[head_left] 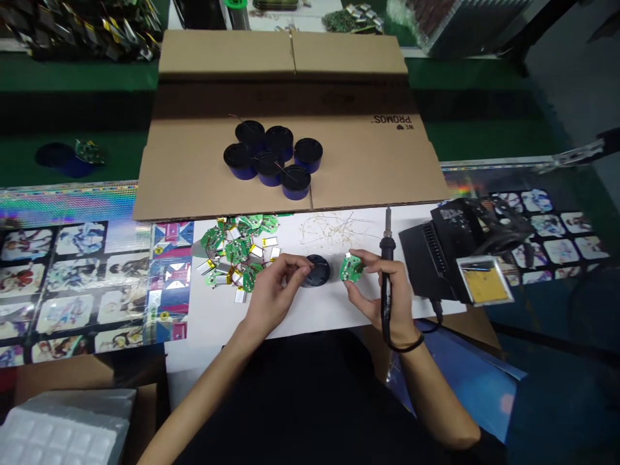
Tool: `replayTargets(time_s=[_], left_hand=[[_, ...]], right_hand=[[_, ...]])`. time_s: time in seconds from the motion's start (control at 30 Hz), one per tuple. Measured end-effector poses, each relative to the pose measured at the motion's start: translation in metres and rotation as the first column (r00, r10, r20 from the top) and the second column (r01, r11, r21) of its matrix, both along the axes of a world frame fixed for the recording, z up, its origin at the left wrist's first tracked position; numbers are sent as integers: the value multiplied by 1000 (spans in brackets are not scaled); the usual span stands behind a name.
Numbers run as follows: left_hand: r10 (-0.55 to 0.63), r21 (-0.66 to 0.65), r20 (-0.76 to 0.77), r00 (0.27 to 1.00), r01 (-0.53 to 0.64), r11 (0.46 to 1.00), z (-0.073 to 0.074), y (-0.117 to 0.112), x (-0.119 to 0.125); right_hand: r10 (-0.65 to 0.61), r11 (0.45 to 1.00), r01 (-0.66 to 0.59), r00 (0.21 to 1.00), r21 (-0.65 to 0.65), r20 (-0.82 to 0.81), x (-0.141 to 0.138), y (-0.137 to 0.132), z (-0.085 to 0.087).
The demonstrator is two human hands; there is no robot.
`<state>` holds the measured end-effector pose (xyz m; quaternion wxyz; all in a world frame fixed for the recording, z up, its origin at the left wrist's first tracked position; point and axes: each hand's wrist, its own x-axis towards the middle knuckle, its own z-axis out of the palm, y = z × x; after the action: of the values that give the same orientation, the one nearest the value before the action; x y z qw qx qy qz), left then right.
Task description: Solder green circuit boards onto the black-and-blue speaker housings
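My left hand is closed in a pinch at the left rim of a round black housing on the white work surface. Whatever sits between its fingertips is too small to make out. My right hand holds a small green circuit board by its edge, just right of the housing. That same hand also keeps a black soldering iron against the palm, its metal tip pointing away from me. Left of my left hand lies a pile of green boards with silver battery cells.
Several dark blue round housings stand on a cardboard sheet beyond the work surface. Thin wire scraps lie in front of it. At right are a black soldering station and a tray with a yellow sponge.
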<state>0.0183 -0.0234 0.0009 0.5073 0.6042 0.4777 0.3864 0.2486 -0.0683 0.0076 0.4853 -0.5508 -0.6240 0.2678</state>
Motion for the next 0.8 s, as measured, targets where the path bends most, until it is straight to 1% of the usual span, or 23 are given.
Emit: replayTargets(time_s=[0.07, 0.17, 0.23, 0.3, 0.37, 0.5, 0.6, 0.8], left_hand=[[24, -101, 98, 995, -14, 995, -2, 1, 0], [68, -176, 227, 971, -28, 984, -1, 0, -3], [95, -213, 268, 959, -37, 976, 3, 0, -6], [118, -232, 264, 957, -56, 971, 5, -1, -8], [136, -234, 252, 958, -76, 969, 6, -2, -10], [156, -208, 244, 957, -105, 972, 5, -2, -9], [141, -193, 236, 961, -96, 977, 5, -1, -8], [130, -187, 196, 972, -93, 978, 8, 0, -6]], right_hand=[[85, 994, -92, 990, 55, 115, -4, 3, 4], [209, 959, -260, 918, 115, 336, -11, 13, 8], [261, 933, -343, 857, 112, 445, -15, 20, 9], [294, 918, -385, 826, 99, 481, -18, 24, 8], [294, 917, -383, 839, 112, 459, -20, 25, 6], [238, 929, -324, 895, 182, 378, -22, 21, 0], [241, 926, -331, 890, 182, 388, -23, 19, -2], [235, 936, -315, 891, 157, 389, -24, 18, 3]])
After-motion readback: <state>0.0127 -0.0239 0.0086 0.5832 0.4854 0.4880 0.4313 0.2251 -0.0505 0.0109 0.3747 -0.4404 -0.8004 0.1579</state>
